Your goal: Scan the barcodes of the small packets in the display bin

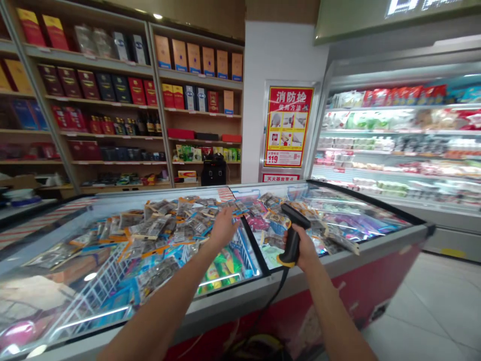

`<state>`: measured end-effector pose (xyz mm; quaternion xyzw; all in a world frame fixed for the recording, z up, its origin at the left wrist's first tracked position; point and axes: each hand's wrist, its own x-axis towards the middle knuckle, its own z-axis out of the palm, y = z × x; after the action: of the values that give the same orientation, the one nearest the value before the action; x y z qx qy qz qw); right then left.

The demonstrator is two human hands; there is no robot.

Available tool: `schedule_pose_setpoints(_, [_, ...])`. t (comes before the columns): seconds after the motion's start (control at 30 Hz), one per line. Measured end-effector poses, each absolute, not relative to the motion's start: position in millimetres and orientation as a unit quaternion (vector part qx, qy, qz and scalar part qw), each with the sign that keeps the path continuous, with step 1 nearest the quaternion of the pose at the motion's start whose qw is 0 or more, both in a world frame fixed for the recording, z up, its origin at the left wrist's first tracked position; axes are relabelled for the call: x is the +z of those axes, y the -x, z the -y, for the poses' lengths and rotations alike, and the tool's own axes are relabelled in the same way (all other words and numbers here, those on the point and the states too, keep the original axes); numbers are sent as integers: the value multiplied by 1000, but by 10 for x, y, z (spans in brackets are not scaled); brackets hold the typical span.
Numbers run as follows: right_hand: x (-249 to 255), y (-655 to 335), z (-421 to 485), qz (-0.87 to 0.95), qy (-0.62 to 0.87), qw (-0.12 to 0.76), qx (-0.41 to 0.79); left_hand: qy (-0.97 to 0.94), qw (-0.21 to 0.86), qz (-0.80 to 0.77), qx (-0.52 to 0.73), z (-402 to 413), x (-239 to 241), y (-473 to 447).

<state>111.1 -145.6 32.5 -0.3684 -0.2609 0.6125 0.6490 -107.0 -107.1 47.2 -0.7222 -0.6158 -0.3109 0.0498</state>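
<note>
Barcode scanner (292,243) is clamped in right hand (306,246), above near edge of freezer (240,297); left hand (224,225) at packets (160,226), cannot tell whether gripping; packets lie scattered over glass top; shelves (199,74) of boxes (194,57) stand behind

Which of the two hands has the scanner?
The right hand, gripping the black scanner; the left hand holds no scanner and is among the packets.

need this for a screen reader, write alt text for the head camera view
A person's right hand holds a black and yellow scanner over a glass-topped freezer, with the left hand at small packets spread across its top. Behind are shelves of boxes, a red wall sign and a lit fridge.
</note>
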Motion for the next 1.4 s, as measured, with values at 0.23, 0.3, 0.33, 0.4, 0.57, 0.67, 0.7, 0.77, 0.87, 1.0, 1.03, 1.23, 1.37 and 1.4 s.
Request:
schedule_pose_setpoints(0.23, [308,-1363,1576,281,344,644,623,796,-73,587,-128,811,135,85])
schedule_pose_setpoints(0.3, [283,-1373,1621,276,353,639,625,784,-76,609,-87,760,97,91])
schedule_pose_setpoints(0.33, [277,-1359,1639,276,353,635,629,778,-77,619,-76,742,94,135])
schedule_pose_setpoints(0.4, [287,-1295,1659,277,354,623,640,772,-79,627,-70,730,104,249])
schedule_pose_setpoints(0.57, [385,-1098,1661,305,349,611,642,768,-109,623,-107,755,110,319])
schedule_pose_setpoints(0.67, [426,-1070,1685,300,346,609,648,719,-236,618,-214,754,80,296])
schedule_pose_setpoints(0.7, [434,-1069,1699,294,346,611,649,697,-269,613,-257,756,72,330])
schedule_pose_setpoints(0.77, [444,-1047,1728,284,351,614,648,660,-295,611,-323,774,70,494])
schedule_pose_setpoints(0.87, [458,-903,1748,291,353,597,659,552,-361,587,-470,855,91,936])
schedule_pose_setpoints(1.0, [506,-478,1711,332,344,543,691,395,-431,511,-630,1055,121,1548])
schedule_pose_setpoints(1.03, [526,-352,1699,346,345,528,695,380,-430,506,-644,1105,127,1661])
schedule_pose_setpoints(1.23, [639,218,1664,404,342,468,707,340,-399,513,-680,1274,171,2003])
schedule_pose_setpoints(1.37, [646,359,1669,429,341,461,698,343,-375,542,-669,1276,179,2091])
schedule_pose_setpoints(1.4, [641,373,1669,437,341,459,694,347,-368,553,-662,1270,174,2114])
